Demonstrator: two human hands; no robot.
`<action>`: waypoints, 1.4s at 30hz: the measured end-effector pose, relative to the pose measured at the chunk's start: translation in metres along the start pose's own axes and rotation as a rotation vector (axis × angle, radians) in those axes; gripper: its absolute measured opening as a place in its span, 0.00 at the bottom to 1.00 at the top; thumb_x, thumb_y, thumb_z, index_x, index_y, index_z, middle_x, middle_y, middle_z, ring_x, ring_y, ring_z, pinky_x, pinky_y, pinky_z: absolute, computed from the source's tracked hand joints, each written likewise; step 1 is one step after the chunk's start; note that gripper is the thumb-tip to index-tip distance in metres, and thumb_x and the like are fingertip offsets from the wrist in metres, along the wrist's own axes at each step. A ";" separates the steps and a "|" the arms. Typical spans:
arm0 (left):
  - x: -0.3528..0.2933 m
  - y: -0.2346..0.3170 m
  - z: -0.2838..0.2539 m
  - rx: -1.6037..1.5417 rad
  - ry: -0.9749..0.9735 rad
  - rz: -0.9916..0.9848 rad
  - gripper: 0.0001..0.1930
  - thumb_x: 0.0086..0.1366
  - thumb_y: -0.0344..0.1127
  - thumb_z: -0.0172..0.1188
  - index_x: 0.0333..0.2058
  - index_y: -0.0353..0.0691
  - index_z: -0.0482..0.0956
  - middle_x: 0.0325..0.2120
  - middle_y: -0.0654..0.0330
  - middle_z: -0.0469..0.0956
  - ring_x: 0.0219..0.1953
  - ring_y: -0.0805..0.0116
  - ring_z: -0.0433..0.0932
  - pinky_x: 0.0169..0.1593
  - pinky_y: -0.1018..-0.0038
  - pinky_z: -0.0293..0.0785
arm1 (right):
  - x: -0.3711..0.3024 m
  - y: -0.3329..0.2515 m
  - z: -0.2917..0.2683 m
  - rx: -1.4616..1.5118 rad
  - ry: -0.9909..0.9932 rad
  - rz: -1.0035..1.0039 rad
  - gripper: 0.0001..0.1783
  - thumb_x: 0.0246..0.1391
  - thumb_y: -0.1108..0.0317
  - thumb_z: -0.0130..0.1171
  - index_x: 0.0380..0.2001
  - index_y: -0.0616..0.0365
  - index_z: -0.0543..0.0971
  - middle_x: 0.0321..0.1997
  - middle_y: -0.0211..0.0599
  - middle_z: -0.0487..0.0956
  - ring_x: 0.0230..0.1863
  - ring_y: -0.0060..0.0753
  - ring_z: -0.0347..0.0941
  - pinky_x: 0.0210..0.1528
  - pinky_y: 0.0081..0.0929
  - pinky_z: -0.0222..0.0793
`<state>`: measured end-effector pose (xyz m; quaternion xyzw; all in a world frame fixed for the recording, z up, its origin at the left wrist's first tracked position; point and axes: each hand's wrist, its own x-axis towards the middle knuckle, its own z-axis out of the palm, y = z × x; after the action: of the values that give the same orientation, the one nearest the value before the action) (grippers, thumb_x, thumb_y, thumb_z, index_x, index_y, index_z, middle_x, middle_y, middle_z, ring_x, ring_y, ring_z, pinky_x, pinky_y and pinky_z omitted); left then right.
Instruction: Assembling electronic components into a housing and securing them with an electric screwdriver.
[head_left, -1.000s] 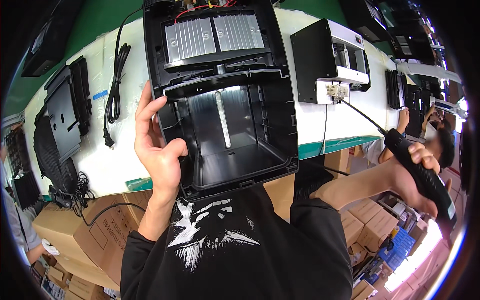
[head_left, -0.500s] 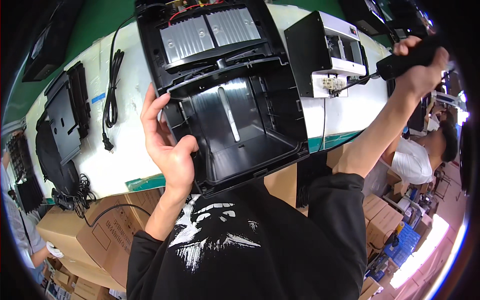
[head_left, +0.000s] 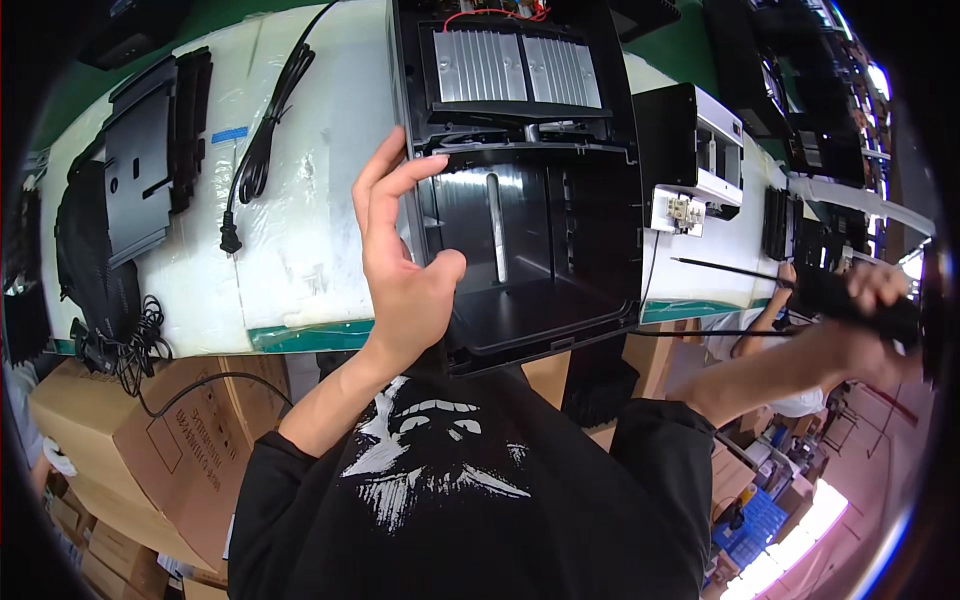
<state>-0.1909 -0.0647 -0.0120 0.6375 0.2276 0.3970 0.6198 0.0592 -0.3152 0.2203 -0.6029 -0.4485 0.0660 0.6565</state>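
Observation:
A deep, open black plastic housing (head_left: 600,240) stands in front of me, with two ribbed silver metal plates (head_left: 482,68) and a red wire in its far part. My left hand (head_left: 405,290) is closed over the housing's left wall, thumb inside the rim and fingers along the edge. Out at the far right, my right hand (head_left: 865,345), blurred by motion, is wrapped around a black electric screwdriver (head_left: 825,300). The screwdriver's long thin bit (head_left: 725,266) points left toward the housing, apart from it. Whether a screw sits on the bit's tip is too small to tell.
Right of the housing is a small white-and-black machine (head_left: 715,150). On the white table (head_left: 310,230), a coiled black power cord (head_left: 262,150) and black panels (head_left: 140,170) lie at left. Cardboard boxes (head_left: 170,450) stand below the table edge. Another person's hand (head_left: 787,273) shows at right.
The screwdriver's bit has left the white machine's front and swung down and right with my right hand. In the picture, the housing and my left hand on it sit farther right.

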 end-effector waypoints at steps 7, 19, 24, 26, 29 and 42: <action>0.002 -0.001 0.004 -0.046 -0.024 0.034 0.33 0.36 0.16 0.47 0.47 0.40 0.70 0.58 0.50 0.54 0.62 0.54 0.53 0.63 0.65 0.49 | -0.033 -0.082 0.042 0.253 -0.069 -0.435 0.12 0.38 0.62 0.57 0.22 0.57 0.68 0.23 0.28 0.70 0.20 0.20 0.66 0.24 0.14 0.63; -0.004 -0.004 -0.009 -0.007 0.049 0.011 0.33 0.34 0.18 0.47 0.47 0.41 0.71 0.59 0.52 0.56 0.62 0.57 0.54 0.63 0.67 0.51 | -0.024 -0.018 0.178 1.168 -0.537 -0.447 0.09 0.33 0.84 0.62 0.12 0.64 0.72 0.17 0.40 0.75 0.16 0.34 0.75 0.17 0.25 0.79; 0.001 -0.002 0.004 -0.050 -0.008 0.010 0.32 0.34 0.19 0.48 0.46 0.43 0.72 0.58 0.52 0.56 0.62 0.55 0.55 0.63 0.65 0.50 | -0.042 -0.012 0.197 1.111 -0.380 -0.520 0.12 0.36 0.84 0.62 0.12 0.64 0.68 0.17 0.42 0.73 0.14 0.34 0.74 0.14 0.23 0.78; 0.000 -0.004 0.001 -0.028 0.006 0.009 0.32 0.34 0.19 0.48 0.45 0.43 0.72 0.58 0.52 0.57 0.62 0.55 0.55 0.63 0.64 0.50 | -0.052 -0.004 0.197 1.011 -0.373 -0.498 0.12 0.36 0.84 0.62 0.12 0.64 0.68 0.17 0.42 0.73 0.14 0.33 0.73 0.14 0.23 0.78; -0.003 -0.005 -0.006 0.006 0.033 0.008 0.32 0.34 0.19 0.48 0.45 0.43 0.73 0.58 0.52 0.57 0.62 0.55 0.55 0.63 0.64 0.50 | -0.066 0.006 0.194 0.767 -0.450 -0.313 0.11 0.38 0.84 0.62 0.16 0.65 0.69 0.17 0.44 0.74 0.15 0.31 0.74 0.18 0.20 0.78; 0.000 -0.003 -0.001 0.014 0.009 0.038 0.32 0.34 0.19 0.47 0.45 0.42 0.72 0.58 0.51 0.56 0.62 0.56 0.55 0.62 0.67 0.51 | -0.092 0.031 0.244 0.577 -0.412 -0.042 0.04 0.43 0.80 0.58 0.22 0.63 0.73 0.20 0.46 0.77 0.22 0.39 0.76 0.17 0.23 0.53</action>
<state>-0.1910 -0.0634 -0.0148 0.6441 0.2211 0.4101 0.6067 -0.1443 -0.1866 0.1155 -0.3572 -0.5468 0.2966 0.6967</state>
